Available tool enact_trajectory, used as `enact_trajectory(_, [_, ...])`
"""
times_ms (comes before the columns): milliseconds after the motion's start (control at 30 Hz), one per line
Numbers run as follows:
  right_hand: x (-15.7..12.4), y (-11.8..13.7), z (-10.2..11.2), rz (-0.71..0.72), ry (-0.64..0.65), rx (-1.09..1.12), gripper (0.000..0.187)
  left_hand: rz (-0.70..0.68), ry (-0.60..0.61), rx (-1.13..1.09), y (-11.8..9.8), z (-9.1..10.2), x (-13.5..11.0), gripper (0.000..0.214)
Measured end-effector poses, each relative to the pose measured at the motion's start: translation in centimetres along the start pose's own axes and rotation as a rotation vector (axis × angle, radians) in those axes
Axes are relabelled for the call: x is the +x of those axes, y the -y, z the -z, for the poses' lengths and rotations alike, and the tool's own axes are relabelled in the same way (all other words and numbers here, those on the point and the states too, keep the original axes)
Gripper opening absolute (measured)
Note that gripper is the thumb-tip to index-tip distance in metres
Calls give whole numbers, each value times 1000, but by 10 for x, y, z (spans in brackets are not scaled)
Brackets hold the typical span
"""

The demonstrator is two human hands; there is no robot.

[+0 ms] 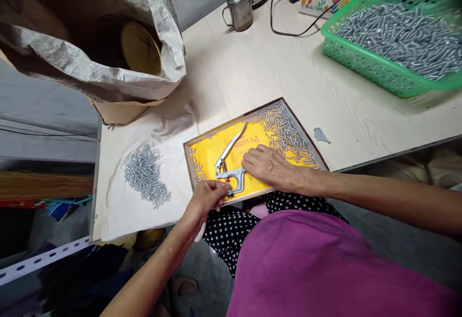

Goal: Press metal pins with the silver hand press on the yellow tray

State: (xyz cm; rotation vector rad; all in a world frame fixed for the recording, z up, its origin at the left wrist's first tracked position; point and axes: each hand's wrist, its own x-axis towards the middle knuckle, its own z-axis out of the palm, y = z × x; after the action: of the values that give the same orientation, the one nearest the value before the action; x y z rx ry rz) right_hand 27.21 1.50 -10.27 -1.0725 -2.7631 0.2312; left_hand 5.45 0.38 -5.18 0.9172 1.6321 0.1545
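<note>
Silver hand pliers [236,175], like snap-fastener pliers with a C-shaped jaw, lie over a yellow-bottomed shallow tray [258,191]. The free lever stands apart from the body, with a spring between them and a small red part at the jaw. Curled fingers of my right hand [269,165] hold the pliers at their rear end, hiding that part. My left hand [209,195] is pinched right at the jaw tip; whatever lies between its fingertips is too small to make out. Small silver metal pins [288,132] cover the tray's right end, with a few at its left.
A pile of similar pins [146,172] lies on white cloth [115,206] at left. More fill a green basket [364,69] at the right. Behind stand an open paper sack [133,110] and a lidded metal mug [241,11]. A black cable [285,33] crosses the table.
</note>
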Motion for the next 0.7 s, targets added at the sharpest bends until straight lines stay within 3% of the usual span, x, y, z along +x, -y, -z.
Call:
enact_trajectory(200, [-2,-7,4,0,-6,78,11,23,40,11,0,2,2,34])
enact_trajectory(233, [0,-11,8,-3,-16,93,18,19,46,14,1,2,2,33])
enact_trajectory(333, [10,-27,18,-29,-52,110,67,3,47,18,3,2,2,30])
enact_trajectory(400, [17,-38,21,-34,-35,110,85,3,36,21,4,2,2,27])
enact_trajectory(500, [25,-46,20,-42,5,120,81,10,23,30,3,1,1,27])
enact_trajectory(700, [28,-42,23,-31,33,92,57,4,29,63,3,2,0,32])
